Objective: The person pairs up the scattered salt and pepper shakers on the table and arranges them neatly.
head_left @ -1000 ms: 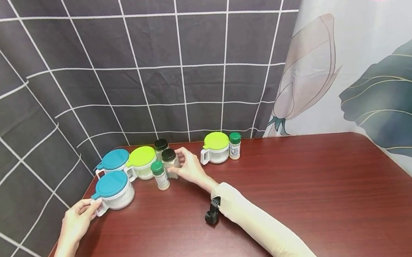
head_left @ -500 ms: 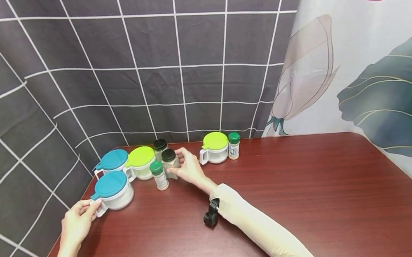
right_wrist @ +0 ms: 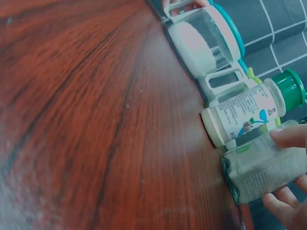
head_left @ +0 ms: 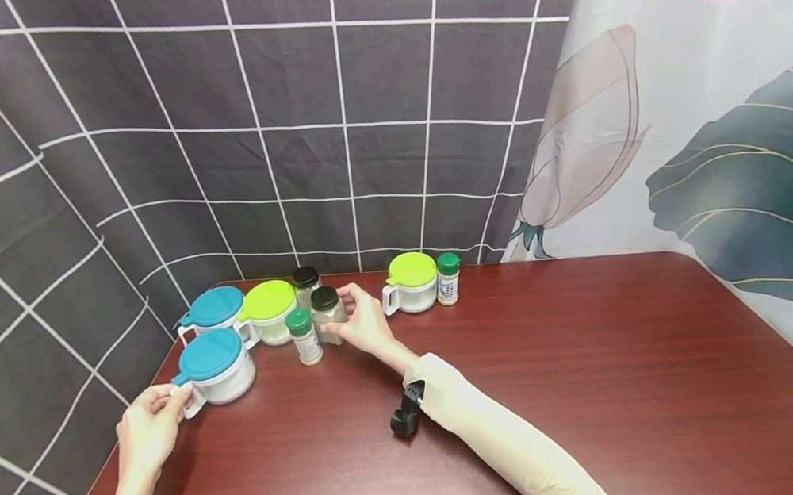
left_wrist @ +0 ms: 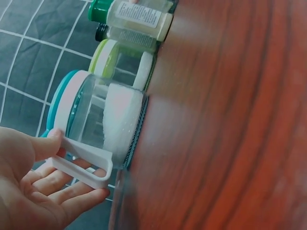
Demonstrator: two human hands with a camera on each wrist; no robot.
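Note:
My left hand (head_left: pixel 145 435) pinches the white handle of the front blue-lidded seasoning jar (head_left: pixel 210 356). In the left wrist view, the thumb presses the top of that handle (left_wrist: pixel 81 160), and the fingers lie behind it. White grains (left_wrist: pixel 122 120) partly fill the jar. My right hand (head_left: pixel 366 324) holds a clear, black-capped spice jar (head_left: pixel 328 318) from its right side, thumb in front and fingers behind. The jar stands upright on the table. Close on its left is a green-capped shaker (head_left: pixel 304 338), its printed label (right_wrist: pixel 244 110) facing the right wrist camera.
Behind stand another blue-lidded jar (head_left: pixel 216 306), a lime-lidded jar (head_left: pixel 269 301) and a second black-capped jar (head_left: pixel 306 278). Further right, another lime-lidded jar (head_left: pixel 413 274) sits beside a green-capped shaker (head_left: pixel 448 282). A grey tiled-pattern curtain (head_left: pixel 302 161) backs the reddish-brown table (head_left: pixel 593 356).

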